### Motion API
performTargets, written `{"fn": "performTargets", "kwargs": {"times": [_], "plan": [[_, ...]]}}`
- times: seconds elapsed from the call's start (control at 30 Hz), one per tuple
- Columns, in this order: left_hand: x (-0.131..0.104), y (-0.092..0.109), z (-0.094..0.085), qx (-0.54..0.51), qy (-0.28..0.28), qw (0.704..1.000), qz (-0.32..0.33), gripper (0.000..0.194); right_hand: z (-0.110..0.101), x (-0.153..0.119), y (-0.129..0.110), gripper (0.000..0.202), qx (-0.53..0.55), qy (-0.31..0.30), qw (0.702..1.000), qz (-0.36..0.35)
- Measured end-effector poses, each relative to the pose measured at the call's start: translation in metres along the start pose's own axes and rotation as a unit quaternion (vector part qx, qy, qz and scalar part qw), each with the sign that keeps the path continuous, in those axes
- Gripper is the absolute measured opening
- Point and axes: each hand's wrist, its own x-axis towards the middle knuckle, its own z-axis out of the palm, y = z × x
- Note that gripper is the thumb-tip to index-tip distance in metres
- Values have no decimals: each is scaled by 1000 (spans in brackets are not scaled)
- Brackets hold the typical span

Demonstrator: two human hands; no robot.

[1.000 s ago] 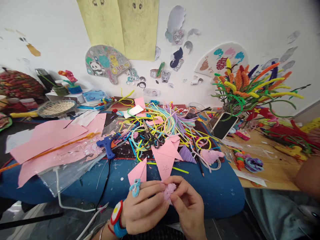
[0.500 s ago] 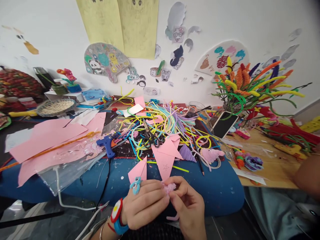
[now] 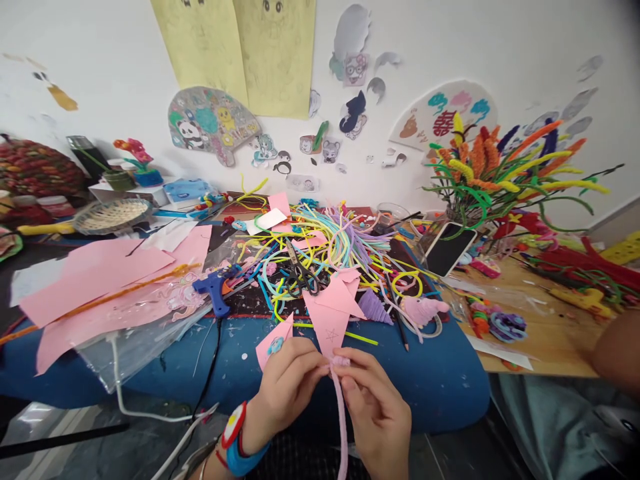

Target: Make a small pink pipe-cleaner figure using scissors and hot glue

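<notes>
A pink pipe cleaner (image 3: 341, 420) is held between my two hands; its upper end is wound into a small coil and a long tail hangs straight down. My left hand (image 3: 291, 377) has its fingers pinched together at the coil's left side. On the other side, the fingers and thumb of my right hand (image 3: 377, 407) close around the coil. Just beyond my hands lie a pink paper piece (image 3: 327, 320) with a drawn star and a smaller pink paper triangle (image 3: 280, 333). A purple wound cone (image 3: 375, 307) and a pink wound cone (image 3: 423, 310) sit farther right.
Black scissors (image 3: 303, 277) rest on a heap of loose pipe cleaners (image 3: 345, 233). A blue glue gun (image 3: 215, 290) lies left of it, near large pink sheets (image 3: 110, 267). A phone (image 3: 450, 248) leans at right. Another person's arm (image 3: 617, 347) shows at the right edge.
My left hand has drawn back from lying flat over the coil into a pinch. The pipe cleaner's tail now hangs in full view between my hands.
</notes>
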Motion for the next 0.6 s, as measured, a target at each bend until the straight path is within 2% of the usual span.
{"fn": "performTargets", "kwargs": {"times": [0.13,0.3,0.47,0.6], "plan": [[-2,6,8,-79,-1,984,-162,9,-5,4,4,28,-30,-44,999,2],[0,11,12,-172,-44,943,-283,14,-7,11,7,26,-145,-50,985,-74],[7,10,4,-253,-134,900,-327,20,-10,9,11,16,-119,-47,991,-30],[4,8,5,-326,-135,877,-327,12,-12,10,13,9,-58,-2,997,56]]}}
